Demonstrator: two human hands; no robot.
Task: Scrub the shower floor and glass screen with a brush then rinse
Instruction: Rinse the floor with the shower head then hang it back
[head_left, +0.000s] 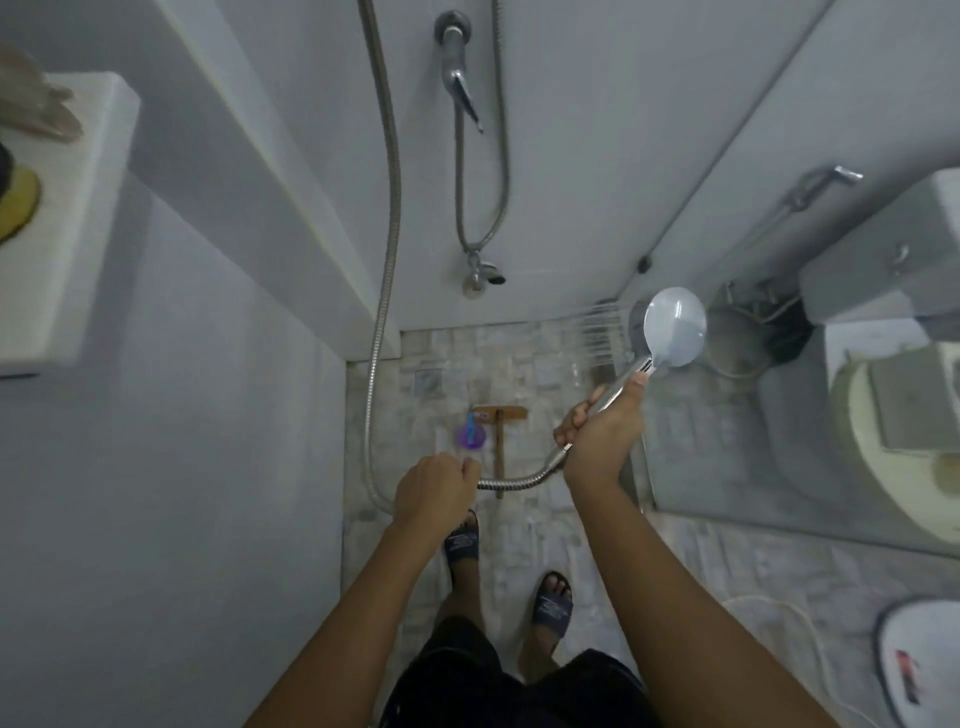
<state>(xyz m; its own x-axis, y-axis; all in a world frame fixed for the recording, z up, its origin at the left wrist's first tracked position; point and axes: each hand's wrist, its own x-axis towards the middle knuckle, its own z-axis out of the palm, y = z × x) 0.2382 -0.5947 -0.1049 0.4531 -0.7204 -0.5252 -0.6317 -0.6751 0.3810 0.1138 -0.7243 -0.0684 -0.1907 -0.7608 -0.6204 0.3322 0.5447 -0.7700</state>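
Right hand (597, 436) wrapped around shower head (674, 327) handle, long axis running up-right, face aimed left, spray streaks toward the floor near the glass screen (753, 395). Left hand (436, 486) fisted on metal hose (514, 482), which loops left and up the wall. Wooden brush (500, 431) lies on mosaic shower floor (441, 364), handle toward the feet, purple item beside it hard to make out. Toilet behind glass, blurred, cut off at right
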